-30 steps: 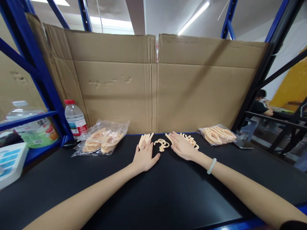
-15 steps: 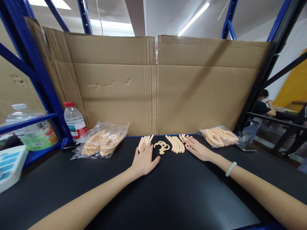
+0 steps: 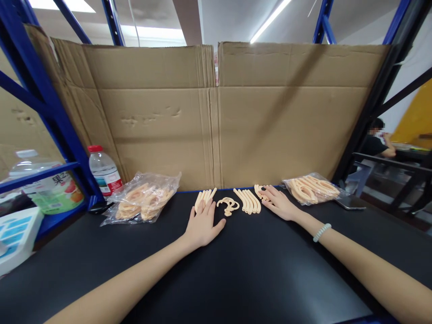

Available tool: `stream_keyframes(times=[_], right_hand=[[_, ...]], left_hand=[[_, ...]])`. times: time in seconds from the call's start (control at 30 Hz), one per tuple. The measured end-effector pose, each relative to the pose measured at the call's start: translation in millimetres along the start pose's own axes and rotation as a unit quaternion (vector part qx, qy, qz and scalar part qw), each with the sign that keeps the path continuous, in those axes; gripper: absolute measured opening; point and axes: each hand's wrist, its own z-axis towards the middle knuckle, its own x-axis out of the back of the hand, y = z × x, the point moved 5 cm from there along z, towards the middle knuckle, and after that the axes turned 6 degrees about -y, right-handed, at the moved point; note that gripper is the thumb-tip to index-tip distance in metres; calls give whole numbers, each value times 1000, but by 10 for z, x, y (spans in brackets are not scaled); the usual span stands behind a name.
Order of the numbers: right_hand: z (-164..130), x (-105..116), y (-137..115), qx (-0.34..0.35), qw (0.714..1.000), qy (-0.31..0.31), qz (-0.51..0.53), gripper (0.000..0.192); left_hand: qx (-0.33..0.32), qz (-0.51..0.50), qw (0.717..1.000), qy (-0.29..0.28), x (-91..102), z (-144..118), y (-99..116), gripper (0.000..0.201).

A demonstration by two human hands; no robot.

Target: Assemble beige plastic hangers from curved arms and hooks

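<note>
My left hand lies flat on the black table, fingers apart, its fingertips over a row of straight peach plastic strips. My right hand rests flat further right, fingertips touching a small pile of peach pieces. Between the hands lie a curled hook-shaped piece and a neat row of curved strips. Neither hand grips anything.
A clear bag of peach parts lies at the left, another bag at the right beside a phone. A water bottle stands by the blue rack post. Cardboard walls the back. A person sits at far right.
My right hand slid to the right, uncovering the row of curved strips, and now touches the small pile beyond it. My left hand stayed put.
</note>
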Motion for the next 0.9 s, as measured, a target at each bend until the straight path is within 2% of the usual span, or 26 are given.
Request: stream_keyframes(times=[0.1,0.17,0.23,0.3,0.4,0.5,0.57,0.63,0.9], right_hand=[[-38,77,-28,-1,1000,27,-13,52],[-73,143,-110,25,998,59,-22,49],[-119,197,-275,68,993,93,-23,48],[-164,209,-512,114,988,99,-12,50],[-203,141,-895,168,985,45,-2,58],[-192,47,-1098,172,985,-29,-1,68],[-159,-11,-1106,156,985,-77,4,72],[-111,-44,-1063,148,984,-100,10,73],[132,-138,-909,143,986,-77,22,73]], left_hand=[[-1,0,1000,0,-10,6,1,76],[-4,-1,1000,1,-15,8,3,77],[-5,-3,1000,0,-17,8,4,77],[-5,-3,1000,-2,-18,7,5,76],[-5,-2,1000,-1,-12,4,10,75],[-5,-2,1000,-1,-5,-1,15,76],[-5,-3,1000,-2,-3,-4,17,75],[-5,-5,1000,-2,-1,-5,19,75],[-4,-6,1000,-3,-12,2,15,74]])
